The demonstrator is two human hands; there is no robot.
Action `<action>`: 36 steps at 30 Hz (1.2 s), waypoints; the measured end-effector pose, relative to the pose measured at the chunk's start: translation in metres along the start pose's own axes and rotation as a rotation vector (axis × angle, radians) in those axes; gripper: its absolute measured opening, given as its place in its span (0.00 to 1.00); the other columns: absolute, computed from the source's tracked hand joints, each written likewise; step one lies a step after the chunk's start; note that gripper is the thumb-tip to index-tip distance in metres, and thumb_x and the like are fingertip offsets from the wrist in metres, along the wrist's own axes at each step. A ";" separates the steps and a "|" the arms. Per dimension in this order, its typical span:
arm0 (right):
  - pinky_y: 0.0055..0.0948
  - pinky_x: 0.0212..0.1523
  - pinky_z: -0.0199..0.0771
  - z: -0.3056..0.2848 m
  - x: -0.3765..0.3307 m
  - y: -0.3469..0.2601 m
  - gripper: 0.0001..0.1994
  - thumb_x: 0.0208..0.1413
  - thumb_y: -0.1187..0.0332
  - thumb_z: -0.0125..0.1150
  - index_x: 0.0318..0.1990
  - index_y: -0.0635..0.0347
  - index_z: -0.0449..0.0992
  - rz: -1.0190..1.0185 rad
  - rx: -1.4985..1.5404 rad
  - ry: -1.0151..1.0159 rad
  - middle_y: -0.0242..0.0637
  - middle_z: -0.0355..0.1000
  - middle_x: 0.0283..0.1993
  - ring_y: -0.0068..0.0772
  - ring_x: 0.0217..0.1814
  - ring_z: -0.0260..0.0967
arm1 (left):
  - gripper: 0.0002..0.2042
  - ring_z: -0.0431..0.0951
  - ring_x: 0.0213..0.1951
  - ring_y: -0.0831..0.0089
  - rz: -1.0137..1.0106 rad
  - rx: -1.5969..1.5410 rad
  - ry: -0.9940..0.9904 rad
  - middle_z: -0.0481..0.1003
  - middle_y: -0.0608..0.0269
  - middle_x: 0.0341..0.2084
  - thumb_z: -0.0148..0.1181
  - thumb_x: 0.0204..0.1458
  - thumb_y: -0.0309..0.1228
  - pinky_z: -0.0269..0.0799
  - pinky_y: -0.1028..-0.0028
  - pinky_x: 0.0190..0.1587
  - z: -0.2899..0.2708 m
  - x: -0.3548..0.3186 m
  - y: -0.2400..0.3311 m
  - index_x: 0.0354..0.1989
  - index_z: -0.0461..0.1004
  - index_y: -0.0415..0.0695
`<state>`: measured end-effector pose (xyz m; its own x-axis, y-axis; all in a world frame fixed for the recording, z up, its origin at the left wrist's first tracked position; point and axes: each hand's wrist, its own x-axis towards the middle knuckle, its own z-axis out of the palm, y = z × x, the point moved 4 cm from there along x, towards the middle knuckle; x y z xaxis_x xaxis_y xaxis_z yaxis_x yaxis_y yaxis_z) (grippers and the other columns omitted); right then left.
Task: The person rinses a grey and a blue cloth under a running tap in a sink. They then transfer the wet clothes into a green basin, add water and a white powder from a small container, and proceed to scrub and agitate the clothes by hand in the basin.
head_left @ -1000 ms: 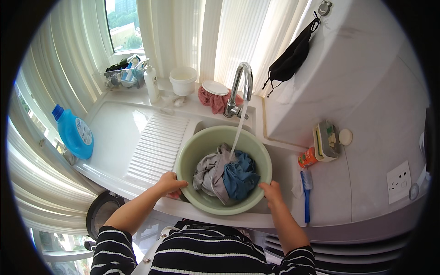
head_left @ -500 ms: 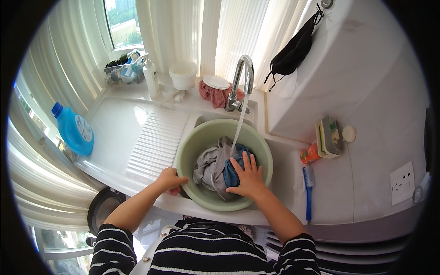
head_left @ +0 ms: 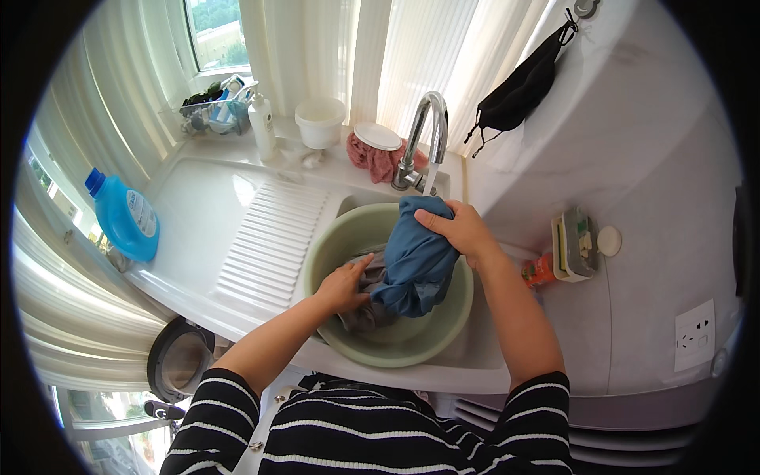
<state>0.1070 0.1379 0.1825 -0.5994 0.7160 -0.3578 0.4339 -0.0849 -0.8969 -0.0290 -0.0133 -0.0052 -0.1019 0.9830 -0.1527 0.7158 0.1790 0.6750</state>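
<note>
Holding up a blue cloth (head_left: 418, 261) in the right hand (head_left: 467, 233), as seen in the head view, over the right half of a green basin (head_left: 427, 339). Grasping it near its top, with the thumb laid across the front and the other fingers hidden behind. Hanging bunched from that grip, down inside the basin's rim. Touching a grey cloth (head_left: 366, 315) within the basin, toward its left side, with the left hand (head_left: 344, 286); cannot tell whether clenched on the fabric or merely laid there.

Set just beyond the basin: a curved metal faucet (head_left: 439, 136), with a stream of water (head_left: 430, 180) dropping from it and lost to view at the top of the blue cloth. Placed beyond the basin, toward its left: a reddish cloth (head_left: 372, 165) under a white disc (head_left: 378, 137), then a white tub (head_left: 320, 125) and a white pump bottle (head_left: 261, 127). Seen left of the basin: a ribbed panel (head_left: 269, 245), and well apart from it, a blue bottle (head_left: 127, 218). Seen right of the basin: an orange container (head_left: 538, 271) beside a sponge caddy (head_left: 573, 274).
</note>
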 end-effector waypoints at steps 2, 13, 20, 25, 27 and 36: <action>0.32 0.47 0.70 -0.018 0.024 0.040 0.34 0.45 0.53 0.67 0.54 0.68 0.66 0.022 -0.210 0.106 0.48 0.71 0.45 0.39 0.45 0.71 | 0.29 0.73 0.43 0.52 -0.037 -0.013 -0.065 0.71 0.49 0.44 0.64 0.38 0.33 0.70 0.61 0.47 0.014 0.014 -0.007 0.54 0.68 0.49; 0.40 0.58 0.62 0.023 -0.015 0.144 0.44 0.39 0.46 0.67 0.64 0.53 0.55 0.036 -0.889 -0.128 0.55 0.53 0.62 0.56 0.60 0.58 | 0.14 0.76 0.32 0.74 -0.394 -1.535 0.380 0.74 0.59 0.27 0.63 0.44 0.28 0.72 0.76 0.35 -0.054 -0.024 0.027 0.38 0.71 0.36; 0.39 0.43 0.71 0.052 0.009 0.171 0.21 0.35 0.72 0.60 0.44 0.52 0.74 -0.102 -0.863 -0.056 0.49 0.68 0.47 0.50 0.42 0.70 | 0.27 0.76 0.37 0.56 -0.197 0.044 -0.336 0.76 0.51 0.33 0.65 0.41 0.49 0.71 0.64 0.43 -0.045 -0.013 0.037 0.43 0.72 0.40; 0.38 0.34 0.71 0.027 0.007 0.078 0.06 0.35 0.76 0.53 0.21 0.56 0.76 -0.209 -0.625 0.016 0.41 0.73 0.24 0.45 0.34 0.71 | 0.38 0.63 0.56 0.51 0.022 0.035 0.134 0.62 0.47 0.55 0.67 0.37 0.52 0.62 0.61 0.55 -0.049 0.003 0.037 0.56 0.64 0.41; 0.37 0.34 0.70 0.025 0.002 0.037 0.06 0.35 0.78 0.51 0.21 0.58 0.75 -0.319 -0.563 0.011 0.41 0.73 0.26 0.44 0.33 0.70 | 0.40 0.62 0.57 0.50 0.138 -0.067 0.292 0.60 0.45 0.56 0.68 0.34 0.50 0.62 0.60 0.55 -0.035 0.005 0.036 0.56 0.63 0.41; 0.41 0.56 0.63 0.020 0.019 0.101 0.17 0.44 0.74 0.55 0.45 0.49 0.71 -0.290 -1.014 0.018 0.45 0.61 0.59 0.50 0.58 0.60 | 0.27 0.76 0.40 0.54 -0.168 0.130 -0.260 0.76 0.49 0.32 0.68 0.33 0.49 0.71 0.61 0.40 -0.047 0.008 0.042 0.38 0.73 0.43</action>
<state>0.1261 0.1289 0.0799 -0.7638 0.6272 -0.1526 0.6398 0.7043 -0.3076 -0.0326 0.0042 0.0558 -0.0587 0.8939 -0.4444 0.7878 0.3149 0.5293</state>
